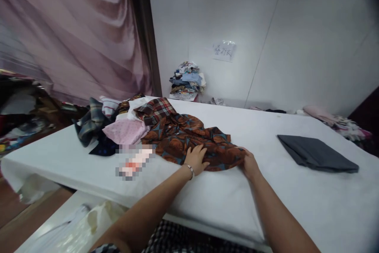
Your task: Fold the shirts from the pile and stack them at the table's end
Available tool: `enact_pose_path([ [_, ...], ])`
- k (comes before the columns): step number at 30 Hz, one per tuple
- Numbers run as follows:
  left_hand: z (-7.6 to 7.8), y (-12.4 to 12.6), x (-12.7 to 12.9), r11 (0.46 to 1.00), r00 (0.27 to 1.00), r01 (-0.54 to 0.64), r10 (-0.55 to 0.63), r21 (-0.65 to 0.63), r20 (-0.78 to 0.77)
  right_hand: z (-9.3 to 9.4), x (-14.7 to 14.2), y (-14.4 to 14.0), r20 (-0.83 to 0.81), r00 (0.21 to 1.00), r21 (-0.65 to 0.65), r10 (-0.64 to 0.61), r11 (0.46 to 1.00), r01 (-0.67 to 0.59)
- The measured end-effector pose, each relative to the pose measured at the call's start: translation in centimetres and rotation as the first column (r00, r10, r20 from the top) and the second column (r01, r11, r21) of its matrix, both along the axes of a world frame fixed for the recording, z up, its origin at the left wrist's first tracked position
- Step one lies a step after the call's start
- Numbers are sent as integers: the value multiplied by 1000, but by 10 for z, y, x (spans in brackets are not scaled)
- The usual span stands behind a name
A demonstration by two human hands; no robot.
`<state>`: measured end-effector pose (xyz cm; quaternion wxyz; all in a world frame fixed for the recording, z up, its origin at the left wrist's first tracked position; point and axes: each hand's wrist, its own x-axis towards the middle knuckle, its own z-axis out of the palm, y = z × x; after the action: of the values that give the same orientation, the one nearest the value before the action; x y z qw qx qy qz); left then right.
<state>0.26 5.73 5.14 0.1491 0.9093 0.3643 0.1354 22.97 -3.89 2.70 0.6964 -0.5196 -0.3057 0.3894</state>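
— Where's the brown patterned shirt?

— Spread on the white counter, toward its near edge, beside the clothes heap at the left end.

— And the hands?

— The left hand lies flat and open on the hem, pinning it; the right hand curls its grip around the hem's right end, seemingly keeping the cloth taut.

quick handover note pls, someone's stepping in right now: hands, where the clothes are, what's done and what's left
Left hand: flat on the near edge of the brown patterned shirt, palm down, not gripping.
Right hand: at the shirt's right hem, fingers apparently pinching the cloth; the grip is partly hidden.
The shirt lies crumpled on the white table, touching the heap of unfolded clothes at the left.
Done: one dark grey garment lies folded flat at the right.
Left: the brown shirt is not yet spread or folded; the heap is untouched.
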Motion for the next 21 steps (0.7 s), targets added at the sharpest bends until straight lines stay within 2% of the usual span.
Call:
enact_pose_path([
  [3, -3, 6, -2, 1000, 1000, -12, 12, -4, 9, 4, 6, -10, 105, 986, -43, 131, 991, -128],
  [5, 0, 4, -2, 1000, 998, -11, 12, -13, 70, 6, 13, -15, 126, 982, -45, 138, 990, -133],
  [8, 12, -5, -7, 997, 984, -6, 18, -71, 178, 6, 23, -19, 80, 994, -19, -68, 997, 69],
  [10, 20, -14, -16, 997, 973, 28, -10, -76, 233, 3, 26, -17, 71, 975, -47, -208, 976, 212],
  [13, 24, -26, -34, 989, 966, 122, -98, -85, 240, 0, 25, -10, 136, 953, -137, -270, 948, 288],
  [17, 11, -36, -52, 971, 971, 180, -150, -157, 186, 5, 19, 12, 293, 933, -287, -210, 911, 295],
  [21, -2, -45, -57, 975, 973, 171, -144, -142, 182, 21, 17, 50, 460, 885, -426, -69, 858, 288],
])
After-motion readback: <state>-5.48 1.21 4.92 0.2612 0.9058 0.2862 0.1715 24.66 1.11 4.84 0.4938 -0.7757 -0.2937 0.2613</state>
